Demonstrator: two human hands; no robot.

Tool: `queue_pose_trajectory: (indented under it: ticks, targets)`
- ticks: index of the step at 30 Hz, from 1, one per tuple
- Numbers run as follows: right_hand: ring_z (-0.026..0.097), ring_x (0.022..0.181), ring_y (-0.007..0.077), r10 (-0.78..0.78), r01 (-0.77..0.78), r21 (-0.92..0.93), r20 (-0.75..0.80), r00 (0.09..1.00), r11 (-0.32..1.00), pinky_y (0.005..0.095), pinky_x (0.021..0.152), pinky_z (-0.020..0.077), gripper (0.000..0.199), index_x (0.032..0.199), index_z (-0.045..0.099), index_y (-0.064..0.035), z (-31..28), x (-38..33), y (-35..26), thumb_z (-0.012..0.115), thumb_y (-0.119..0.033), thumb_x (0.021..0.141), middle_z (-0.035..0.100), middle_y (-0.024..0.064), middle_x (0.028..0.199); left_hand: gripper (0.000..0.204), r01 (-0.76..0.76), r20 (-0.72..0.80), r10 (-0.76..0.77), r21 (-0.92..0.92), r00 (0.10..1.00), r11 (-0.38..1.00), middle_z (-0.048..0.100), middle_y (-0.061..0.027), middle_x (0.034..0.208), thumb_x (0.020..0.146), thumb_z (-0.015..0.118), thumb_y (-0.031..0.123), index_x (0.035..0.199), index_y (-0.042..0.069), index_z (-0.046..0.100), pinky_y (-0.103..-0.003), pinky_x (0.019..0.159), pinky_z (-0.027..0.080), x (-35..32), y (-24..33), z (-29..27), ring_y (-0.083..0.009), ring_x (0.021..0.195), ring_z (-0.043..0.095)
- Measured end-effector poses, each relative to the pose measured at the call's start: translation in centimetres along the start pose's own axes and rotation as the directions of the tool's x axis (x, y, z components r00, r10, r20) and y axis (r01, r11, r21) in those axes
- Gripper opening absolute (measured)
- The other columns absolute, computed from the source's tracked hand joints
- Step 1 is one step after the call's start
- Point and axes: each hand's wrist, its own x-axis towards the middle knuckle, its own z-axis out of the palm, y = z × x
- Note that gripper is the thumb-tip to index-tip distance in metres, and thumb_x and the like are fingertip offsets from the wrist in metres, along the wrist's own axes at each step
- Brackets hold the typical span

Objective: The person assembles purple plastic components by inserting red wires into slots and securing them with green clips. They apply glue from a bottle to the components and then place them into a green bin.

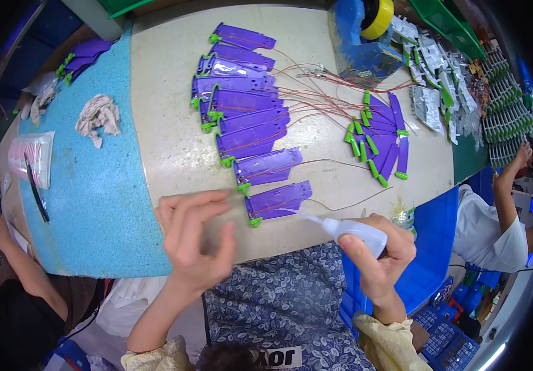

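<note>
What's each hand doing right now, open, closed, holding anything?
Left hand: open, fingers loosely curled, holding nothing.
Right hand: closed on a white squeeze bottle, nozzle at the nearest purple strip.

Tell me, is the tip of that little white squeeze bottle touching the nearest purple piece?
Cannot tell. In the head view the white squeeze bottle, held in the right hand, points its nozzle right at the nearest purple piece; contact is unclear.

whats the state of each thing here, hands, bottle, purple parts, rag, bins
left hand: empty, fingers curled, raised over the table edge
right hand: gripping the bottle
bottle: tilted, nozzle tip at the nearest purple part
nearest purple part: flat on the table, wire trailing right
purple row: laid flat, overlapping, wires attached
purple pile: fanned loosely, no wires visible
rag: crumpled on the blue mat
green bin: tilted at the table edge
</note>
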Motion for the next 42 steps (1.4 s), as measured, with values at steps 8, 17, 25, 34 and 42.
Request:
queue_pose_trajectory:
  ticks: [8,17,25,34,42]
  targets:
    - [0.064,0.055,0.0172,-0.136,0.141,-0.041,0.117,0.984,0.989,0.0287,0.048,0.0448,0.020,0.089,0.073,0.0020,3.1,1.1,0.0,0.084,-0.010,0.078,0.070,0.0116,0.071,0.021,0.230,-0.089,-0.247,-0.166,0.965,0.959,0.066,-0.0130,0.111,0.083,0.063,-0.008,0.104,-0.002,0.063,-0.028,0.081,0.046,-1.4,-1.7,-0.9,-0.0179,0.094,0.059]
    - [0.064,0.054,0.0182,-0.175,0.178,-0.105,0.043,0.984,0.978,0.0291,0.048,0.0450,0.020,0.089,0.072,0.0029,3.5,2.4,-0.8,0.084,-0.009,0.078,0.069,0.0118,0.070,0.021,0.231,-0.135,-0.260,-0.201,0.956,0.952,0.070,-0.0131,0.103,0.081,0.068,-0.006,0.100,-0.001,0.065,-0.030,0.069,0.050,-1.0,-2.1,-0.3,-0.0213,0.083,0.063]
    - [0.064,0.055,0.0182,-0.154,0.158,-0.125,0.041,0.987,0.979,0.0297,0.048,0.0456,0.022,0.088,0.071,0.0036,5.3,4.1,-0.3,0.085,-0.009,0.077,0.069,0.0119,0.071,0.023,0.255,-0.070,-0.278,-0.238,0.958,0.937,0.066,-0.0135,0.108,0.084,0.065,-0.009,0.107,-0.004,0.064,-0.028,0.078,0.048,-1.2,-2.1,-0.6,-0.0157,0.086,0.058]
    - [0.065,0.056,0.0184,-0.271,0.271,-0.106,0.007,0.962,0.957,0.0288,0.050,0.0476,0.023,0.089,0.071,0.0044,5.5,6.0,-1.1,0.086,-0.007,0.076,0.071,0.0130,0.074,0.029,0.323,-0.066,-0.359,-0.304,0.931,0.896,0.066,-0.0137,0.102,0.080,0.068,-0.009,0.108,-0.002,0.064,-0.028,0.069,0.049,0.1,-2.4,-0.9,-0.0173,0.078,0.061]
    - [0.065,0.056,0.0181,-0.280,0.279,-0.144,0.020,0.960,0.949,0.0289,0.049,0.0473,0.023,0.089,0.071,0.0045,6.6,7.2,-1.0,0.086,-0.007,0.076,0.070,0.0129,0.073,0.030,0.324,-0.052,-0.361,-0.337,0.931,0.884,0.065,-0.0131,0.101,0.080,0.067,-0.011,0.109,-0.003,0.064,-0.027,0.069,0.050,1.0,-3.1,-0.8,-0.0161,0.078,0.062]
